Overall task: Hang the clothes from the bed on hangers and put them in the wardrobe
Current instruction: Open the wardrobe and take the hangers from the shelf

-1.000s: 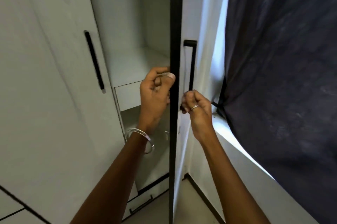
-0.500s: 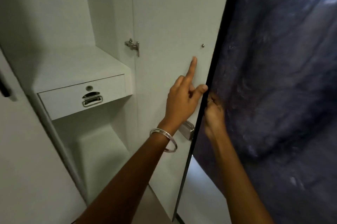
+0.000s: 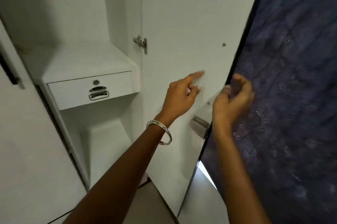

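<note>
So, one wardrobe door [image 3: 182, 23] stands open: left grip [image 3: 179, 94] pokes it with one finger, right grip [image 3: 232, 96] hangs loosely curled, grasping nothing, beside its edge. One drawer [image 3: 91, 89] left of both.

Wardrobe [image 3: 73, 13] open before me – shelf [image 3: 87, 63] inside, drawer [image 3: 91, 89] right under shelf, lower compartment [image 3: 102, 141] beneath drawer. Open door [image 3: 182, 23] swung out to right of compartment, hinge [image 3: 140, 43] at its inner edge, lock [image 3: 199, 126] near its outer edge. Closed door [image 3: 27, 150] at left. Curtain [image 3: 291, 96] right of open door. My left hand [image 3: 179, 94] before door's inner face; my right hand [image 3: 232, 99] at door's outer edge – curtain behind it.
</note>
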